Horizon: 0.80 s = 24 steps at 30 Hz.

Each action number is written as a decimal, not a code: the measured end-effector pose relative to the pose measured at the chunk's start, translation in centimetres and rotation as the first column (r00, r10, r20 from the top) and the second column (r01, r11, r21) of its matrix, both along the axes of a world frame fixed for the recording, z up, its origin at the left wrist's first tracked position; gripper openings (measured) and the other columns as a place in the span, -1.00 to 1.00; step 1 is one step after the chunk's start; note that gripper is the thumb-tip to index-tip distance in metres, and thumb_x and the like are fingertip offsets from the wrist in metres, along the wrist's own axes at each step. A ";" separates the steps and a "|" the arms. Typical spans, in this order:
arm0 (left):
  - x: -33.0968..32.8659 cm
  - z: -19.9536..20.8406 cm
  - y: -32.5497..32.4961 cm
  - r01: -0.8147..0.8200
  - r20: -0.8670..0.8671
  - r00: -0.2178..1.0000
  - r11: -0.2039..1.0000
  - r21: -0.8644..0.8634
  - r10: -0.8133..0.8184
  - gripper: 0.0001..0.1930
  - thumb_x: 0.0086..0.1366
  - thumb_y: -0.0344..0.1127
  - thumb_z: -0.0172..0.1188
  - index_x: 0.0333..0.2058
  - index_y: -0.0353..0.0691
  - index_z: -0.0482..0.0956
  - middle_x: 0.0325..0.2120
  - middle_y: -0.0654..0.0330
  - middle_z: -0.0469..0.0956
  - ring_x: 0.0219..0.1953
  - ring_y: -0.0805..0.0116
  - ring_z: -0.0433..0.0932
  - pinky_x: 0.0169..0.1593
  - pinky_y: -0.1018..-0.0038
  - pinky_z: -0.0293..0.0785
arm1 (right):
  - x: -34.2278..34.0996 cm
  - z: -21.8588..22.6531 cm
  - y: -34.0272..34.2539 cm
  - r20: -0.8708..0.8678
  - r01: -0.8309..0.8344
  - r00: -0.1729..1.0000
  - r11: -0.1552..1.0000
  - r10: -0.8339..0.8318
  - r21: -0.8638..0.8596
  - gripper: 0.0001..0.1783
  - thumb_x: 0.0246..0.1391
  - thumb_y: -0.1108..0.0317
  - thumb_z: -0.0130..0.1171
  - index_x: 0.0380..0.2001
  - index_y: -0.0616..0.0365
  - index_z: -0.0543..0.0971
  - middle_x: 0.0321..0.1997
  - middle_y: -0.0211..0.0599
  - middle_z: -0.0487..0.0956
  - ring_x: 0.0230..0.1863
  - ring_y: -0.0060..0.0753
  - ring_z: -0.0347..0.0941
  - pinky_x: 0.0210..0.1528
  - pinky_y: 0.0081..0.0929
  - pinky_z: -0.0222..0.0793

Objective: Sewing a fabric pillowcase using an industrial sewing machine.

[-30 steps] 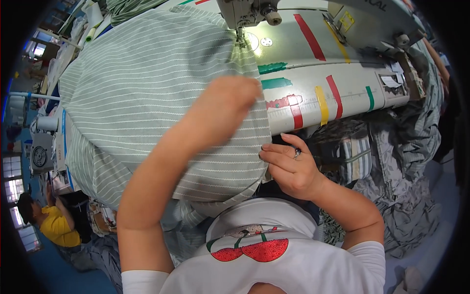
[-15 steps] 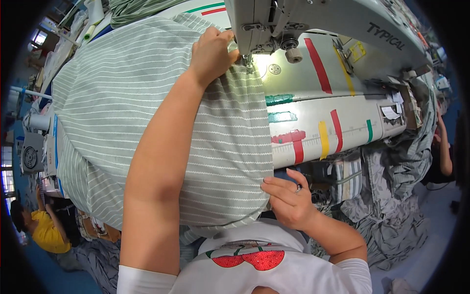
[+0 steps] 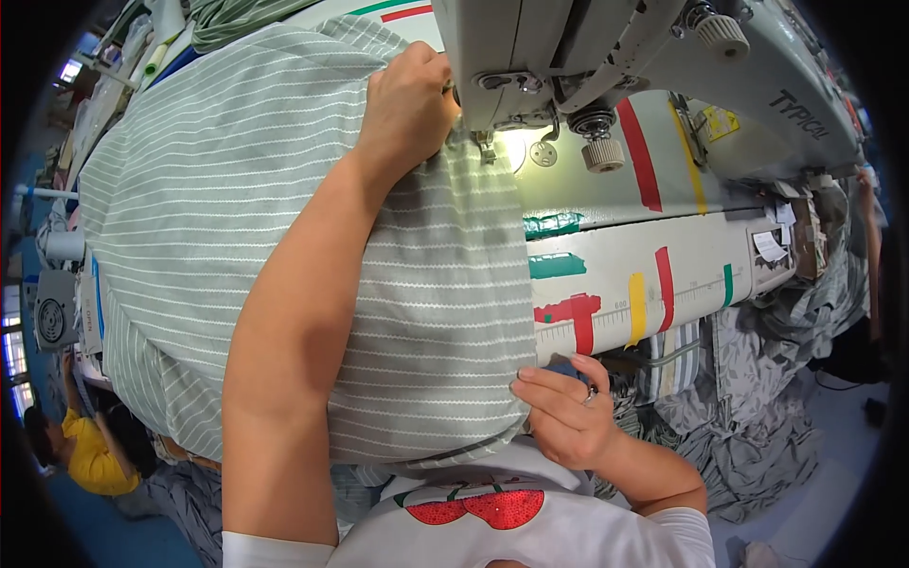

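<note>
A large grey-green fabric with white stripes (image 3: 237,189) spreads over the left of the sewing machine bed, its straight right edge running from the presser foot (image 3: 488,149) toward my body. My left hand (image 3: 407,99) is closed with curled fingers on the fabric just left of the foot; its fingertips are partly hidden by the machine head (image 3: 540,57). Near the front, my right hand (image 3: 573,417), with a ring on one finger, pinches the fabric's right edge between thumb and fingers. A lamp lights the area around the foot.
Red, yellow and green tape strips mark the white machine table (image 3: 701,275), which carries a printed ruler. Heaped grey cloth (image 3: 748,426) lies below it at right. Another striped bundle (image 3: 246,19) sits far left. A person in yellow (image 3: 99,450) is at lower left.
My view has moved closer to the machine, so the head and table look larger and shifted. Both hands keep their places on the fabric, with little visible movement.
</note>
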State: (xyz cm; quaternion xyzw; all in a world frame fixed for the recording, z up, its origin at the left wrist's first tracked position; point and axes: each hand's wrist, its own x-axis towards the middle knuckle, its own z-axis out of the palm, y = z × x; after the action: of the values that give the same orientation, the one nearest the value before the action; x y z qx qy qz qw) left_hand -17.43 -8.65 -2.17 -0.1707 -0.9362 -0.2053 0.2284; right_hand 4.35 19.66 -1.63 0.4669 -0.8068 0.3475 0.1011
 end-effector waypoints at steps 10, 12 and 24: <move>-3.3 1.7 0.4 -0.228 0.043 0.973 0.973 0.018 0.228 -0.76 0.15 -0.21 0.14 -0.22 -0.13 0.58 -0.24 0.12 0.53 -0.13 0.07 0.49 -0.12 0.20 0.35 | -4.5 0.9 -1.5 0.001 0.035 0.999 0.999 -0.035 -0.014 -0.92 -0.29 0.55 0.14 -0.58 0.21 0.52 -0.20 -0.25 0.62 -0.07 -0.25 0.57 0.23 -0.03 0.07; -4.1 1.8 0.4 -0.235 0.019 0.972 0.971 0.046 0.234 -0.74 0.15 -0.19 0.14 -0.22 -0.14 0.58 -0.21 0.10 0.54 -0.12 0.05 0.50 -0.12 0.20 0.36 | -5.5 1.1 -1.9 0.005 0.044 0.999 0.999 -0.044 -0.014 -0.91 -0.29 0.56 0.15 -0.57 0.21 0.52 -0.20 -0.26 0.62 -0.07 -0.26 0.57 0.23 -0.03 0.08; -7.1 4.1 -1.9 -0.138 0.257 0.953 0.986 -0.098 0.159 -0.62 0.15 -0.20 0.18 -0.06 -0.20 0.46 -0.11 0.01 0.49 -0.02 0.01 0.45 0.00 0.20 0.34 | -11.5 2.0 -4.1 -0.044 -0.008 0.999 0.998 0.011 0.067 -0.80 -0.30 0.56 0.14 -0.46 0.23 0.56 -0.15 -0.30 0.57 -0.03 -0.31 0.54 0.16 -0.11 0.27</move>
State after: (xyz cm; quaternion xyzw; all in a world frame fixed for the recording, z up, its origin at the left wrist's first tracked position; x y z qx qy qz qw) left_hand -24.51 -10.60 1.97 -0.0800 -0.9758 -0.1715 0.1097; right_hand -7.11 15.60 0.38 0.4813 -0.8134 0.3106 0.1015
